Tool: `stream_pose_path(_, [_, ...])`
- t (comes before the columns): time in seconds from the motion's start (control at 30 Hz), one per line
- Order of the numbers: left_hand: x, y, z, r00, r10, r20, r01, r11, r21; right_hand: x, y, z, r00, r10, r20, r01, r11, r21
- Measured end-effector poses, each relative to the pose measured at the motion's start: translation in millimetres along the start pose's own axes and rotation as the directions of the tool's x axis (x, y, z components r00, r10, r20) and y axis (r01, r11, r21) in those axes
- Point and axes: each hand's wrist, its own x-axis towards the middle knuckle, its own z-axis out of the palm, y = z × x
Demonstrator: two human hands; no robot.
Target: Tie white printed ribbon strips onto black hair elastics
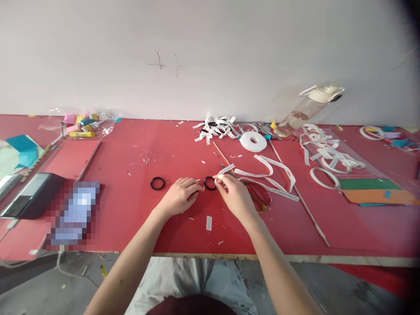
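Observation:
A black ring that looks like a hair tie [210, 183] lies between my two hands on the red table. My right hand [234, 194] pinches its right edge between thumb and fingertip. My left hand [180, 194] is closed, its fingertips at the ring's left edge near a small white scrap; what they pinch is too small to make out. A second black hair tie [158, 183] lies flat left of my left hand. Printed white ribbon [275, 186] trails to the right of my right hand, over red-handled scissors [264, 194] partly covered by that hand.
Behind lie a white ribbon roll [253, 141] and a pile of white bows [216, 127]. A clear bottle [308, 109] leans against the wall at right. Coloured sheets [370, 186] lie at right. At left are a phone [77, 210], a black box [33, 194] and bagged clay [82, 124].

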Motion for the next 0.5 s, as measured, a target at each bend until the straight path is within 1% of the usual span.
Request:
stream_pose_path(0.07, [-0.1, 1.5, -1.3, 0.999, 0.017, -0.027, -0.017, 1.000, -0.013, -0.4, -24.2, 2.6, 1.000, 0.028, -0.012, -0.025, 0.978, 0.205])
stream_pose_path(0.13, [-0.8, 2.1, -1.6, 0.998, 0.032, -0.057, -0.035, 0.998, -0.052, -2.2, -50.8, 7.2, 0.997, 0.058, -0.051, -0.036, 0.933, 0.359])
stream_pose_path(0.17, [-1.3, 1.7, -1.2, 0.997, 0.032, -0.073, -0.039, 0.995, -0.088, -3.5, -63.3, 10.1, 0.994, 0.077, -0.075, -0.039, 0.912, 0.408])
stream_pose_path(0.27, [-2.9, -0.7, 0.4, 0.994, -0.018, -0.108, -0.008, 0.972, -0.234, -6.6, -91.1, 18.9, 0.990, 0.042, -0.133, 0.031, 0.862, 0.506])
stream_pose_path(0.33, [-3.6, -1.7, 0.2, 0.990, -0.072, -0.125, 0.029, 0.949, -0.315, -7.2, -100.0, 22.3, 0.988, 0.044, -0.147, 0.047, 0.824, 0.565])
stream_pose_path(0.4, [-3.6, -0.4, -1.9, 0.987, -0.102, -0.124, 0.050, 0.930, -0.363, -6.3, -102.3, 22.0, 0.982, 0.077, -0.171, 0.048, 0.779, 0.625])
stream_pose_path(0.5, [-2.7, 6.2, -7.9, 0.989, -0.127, -0.069, 0.083, 0.890, -0.449, -1.4, -98.4, 13.7, 0.957, 0.155, -0.244, 0.063, 0.712, 0.700])
